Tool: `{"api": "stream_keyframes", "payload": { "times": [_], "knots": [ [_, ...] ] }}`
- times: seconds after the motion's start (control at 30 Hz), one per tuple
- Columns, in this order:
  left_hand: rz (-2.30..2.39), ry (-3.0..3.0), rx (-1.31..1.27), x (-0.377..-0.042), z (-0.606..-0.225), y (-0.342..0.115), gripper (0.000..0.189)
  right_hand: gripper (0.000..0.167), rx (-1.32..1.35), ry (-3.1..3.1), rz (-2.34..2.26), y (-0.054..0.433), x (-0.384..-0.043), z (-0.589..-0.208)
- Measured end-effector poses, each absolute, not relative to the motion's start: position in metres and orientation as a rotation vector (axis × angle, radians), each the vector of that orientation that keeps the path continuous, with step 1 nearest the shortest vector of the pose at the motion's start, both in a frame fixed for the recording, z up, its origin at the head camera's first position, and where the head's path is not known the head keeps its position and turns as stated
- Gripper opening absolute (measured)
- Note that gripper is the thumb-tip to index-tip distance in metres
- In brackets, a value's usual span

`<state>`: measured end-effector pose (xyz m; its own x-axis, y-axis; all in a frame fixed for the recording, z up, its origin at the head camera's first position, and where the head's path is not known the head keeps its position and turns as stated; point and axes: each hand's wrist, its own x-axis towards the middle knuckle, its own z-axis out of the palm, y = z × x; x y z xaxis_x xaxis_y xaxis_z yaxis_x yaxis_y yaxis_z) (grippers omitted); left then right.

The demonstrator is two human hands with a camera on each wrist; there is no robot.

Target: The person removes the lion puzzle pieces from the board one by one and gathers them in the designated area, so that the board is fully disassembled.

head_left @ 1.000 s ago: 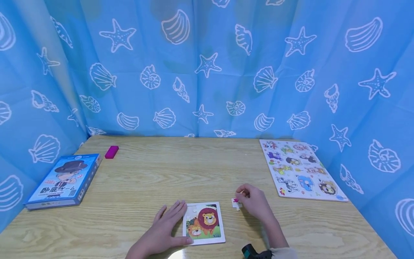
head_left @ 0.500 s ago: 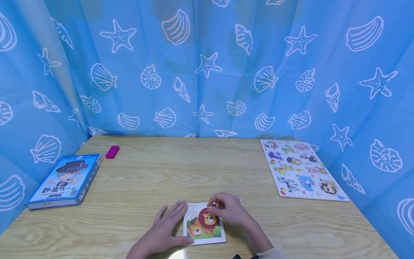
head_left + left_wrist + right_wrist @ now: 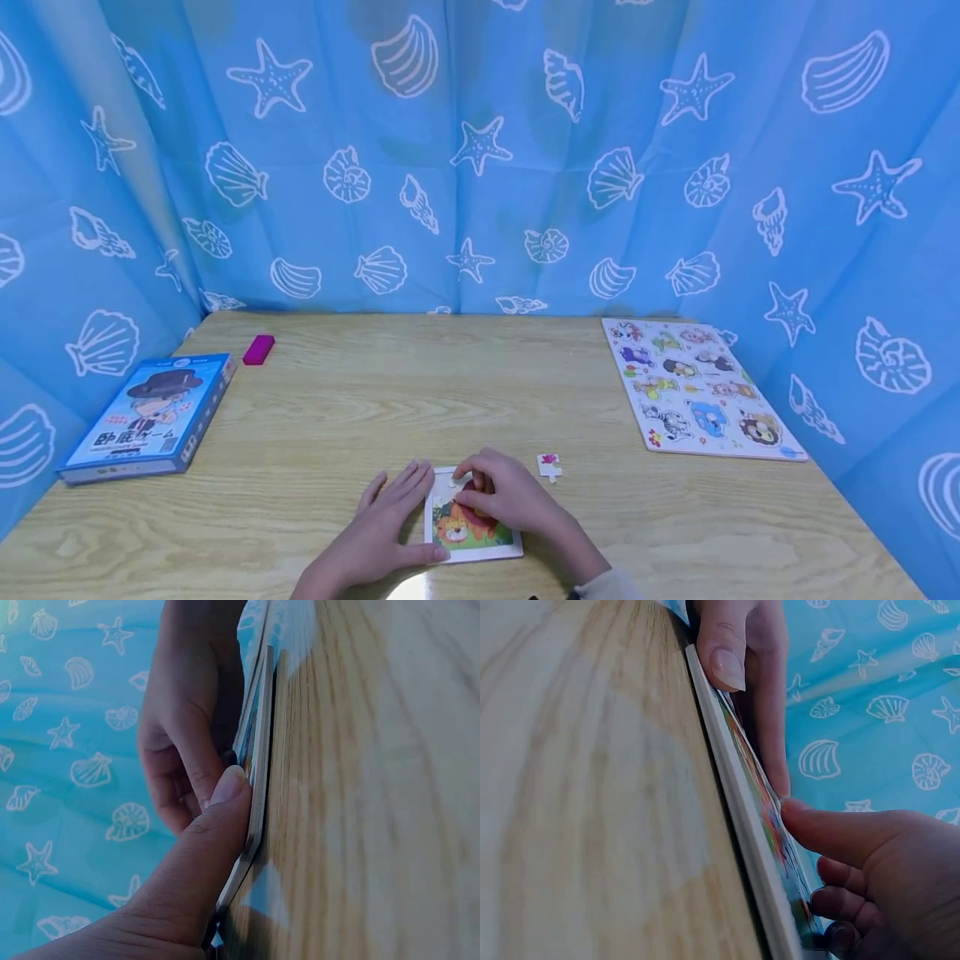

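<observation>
A square jigsaw puzzle point(image 3: 492, 553) with a white border lies on the table, showing a lion and a smaller spotted animal. My left hand point(image 3: 382, 527) lies along its left side, fingers extended at the upper corner and thumb on the lower border. Over the upper middle of the picture is my right hand point(image 3: 508, 495), its thumb and index finger pinching a puzzle piece mostly hidden beneath them. The left wrist view shows the left thumb point(image 3: 221, 814) pressed on the board's edge. A loose puzzle piece point(image 3: 550, 467) with a pink print sits right of the board.
A blue game box point(image 3: 150, 417) lies at the left, with a magenta block point(image 3: 258, 350) behind it. At the right is a white animal puzzle board point(image 3: 701, 390). A blue seashell curtain point(image 3: 480, 200) surrounds the wooden table point(image 3: 420, 375).
My right hand has gone from beside the loose piece left onto the puzzle, then further left along its top. The left hand has stayed on the board.
</observation>
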<state>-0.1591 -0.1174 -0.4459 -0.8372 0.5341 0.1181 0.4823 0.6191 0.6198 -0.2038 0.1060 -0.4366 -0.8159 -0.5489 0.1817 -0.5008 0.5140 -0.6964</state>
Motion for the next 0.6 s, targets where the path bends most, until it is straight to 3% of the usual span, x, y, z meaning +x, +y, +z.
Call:
{"api": "stream_keyframes", "payload": {
  "times": [0.6],
  "knots": [
    [1.015,2.779,0.870,-0.1593,-0.4450,-0.1168,0.094,0.018,-0.922,2.721,-1.126,0.1038,-0.2048,-0.4399]
  ]
}}
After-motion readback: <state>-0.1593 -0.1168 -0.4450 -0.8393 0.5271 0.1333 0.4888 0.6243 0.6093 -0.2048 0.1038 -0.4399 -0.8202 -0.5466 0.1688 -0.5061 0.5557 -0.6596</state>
